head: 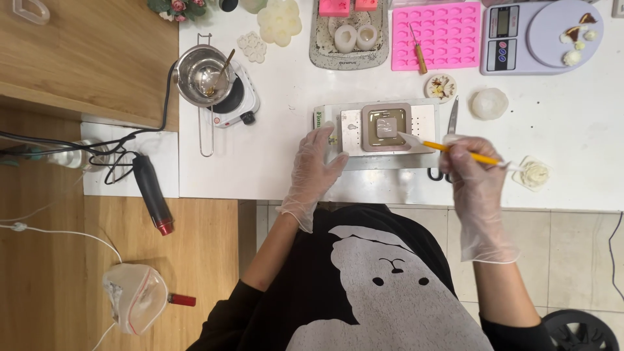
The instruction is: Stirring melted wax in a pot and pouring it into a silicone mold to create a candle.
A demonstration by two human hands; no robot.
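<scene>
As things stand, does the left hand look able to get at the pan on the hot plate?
Probably yes: the left hand rests on the white tray, and only bare tabletop lies between it and the pan.

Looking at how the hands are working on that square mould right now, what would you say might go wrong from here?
1. The right hand holds the yellow-handled tool with its tip at the edge of the square mould; a slip might gouge the grey filling.
2. The left hand only rests on the white slab, so it might shift.
3. The scissors lie right beside the right hand and may get knocked.
</scene>
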